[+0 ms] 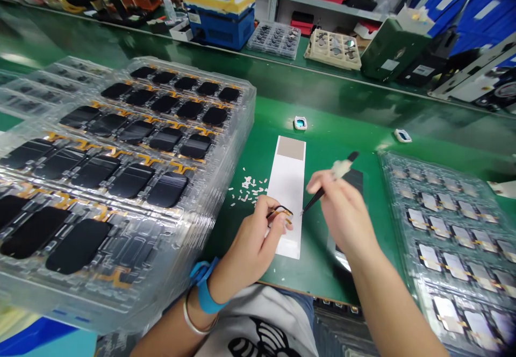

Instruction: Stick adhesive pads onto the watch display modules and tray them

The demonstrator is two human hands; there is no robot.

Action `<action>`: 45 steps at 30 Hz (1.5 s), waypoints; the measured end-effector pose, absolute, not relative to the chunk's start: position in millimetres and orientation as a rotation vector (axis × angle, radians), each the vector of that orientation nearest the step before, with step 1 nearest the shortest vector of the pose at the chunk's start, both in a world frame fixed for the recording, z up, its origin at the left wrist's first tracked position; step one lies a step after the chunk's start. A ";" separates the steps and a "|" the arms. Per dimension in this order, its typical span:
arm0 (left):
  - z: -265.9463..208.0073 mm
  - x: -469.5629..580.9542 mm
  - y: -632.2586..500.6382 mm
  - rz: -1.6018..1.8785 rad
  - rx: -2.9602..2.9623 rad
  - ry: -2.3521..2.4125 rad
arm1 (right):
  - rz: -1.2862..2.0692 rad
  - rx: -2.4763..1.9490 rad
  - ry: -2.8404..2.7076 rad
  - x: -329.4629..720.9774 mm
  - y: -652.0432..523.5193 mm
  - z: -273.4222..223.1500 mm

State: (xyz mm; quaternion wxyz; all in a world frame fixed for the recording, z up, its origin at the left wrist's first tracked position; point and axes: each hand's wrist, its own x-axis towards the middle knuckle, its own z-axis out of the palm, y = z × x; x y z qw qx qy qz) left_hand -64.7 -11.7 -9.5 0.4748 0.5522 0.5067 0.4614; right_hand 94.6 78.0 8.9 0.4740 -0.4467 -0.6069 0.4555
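My left hand is closed on a small display panel with a dark edge and an orange flex cable, mostly hidden by the fingers. It hovers over a long white strip of sheet with a grey-brown patch at its far end. From the right, my right hand grips black tweezers, their tips near the strip's right edge, close to the panel. Something pale is wrapped around the tweezers' upper part. Small white scraps lie scattered left of the strip. A dark flat sheet is partly covered by my right hand.
Tall stacked clear trays of black display panels stand at left. Another clear tray of silvery panels is at right. Two small white-framed parts, one near and one farther right, lie beyond. A ledge holds a blue box.
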 end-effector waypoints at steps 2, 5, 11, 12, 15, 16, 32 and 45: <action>-7.1 -63.9 -11.2 1.037 1.518 1.270 | 0.984 -1.130 -1.313 96.8 98.3 7.6; -8.8 -61.5 -10.1 0.933 1.735 1.264 | 0.938 -1.194 -1.201 94.6 130.9 -2.8; -18.7 -58.0 -8.8 0.854 1.940 1.288 | 0.957 -1.187 -1.211 83.7 161.9 -37.4; -19.3 -58.0 -8.9 0.849 1.960 1.286 | 0.957 -1.187 -1.219 82.9 161.8 -40.9; -19.7 -58.8 -9.4 0.842 1.992 1.280 | 0.950 -1.189 -1.248 82.8 158.7 -45.8; -19.7 -59.1 -9.5 0.840 1.994 1.282 | 0.946 -1.190 -1.253 83.2 157.8 -46.3; -18.1 -58.7 -5.8 0.844 1.948 1.255 | 0.985 -1.154 -1.248 84.6 156.5 -46.7; -13.6 -60.7 -8.8 1.247 1.536 1.314 | 1.062 -0.983 -1.236 92.9 135.8 16.2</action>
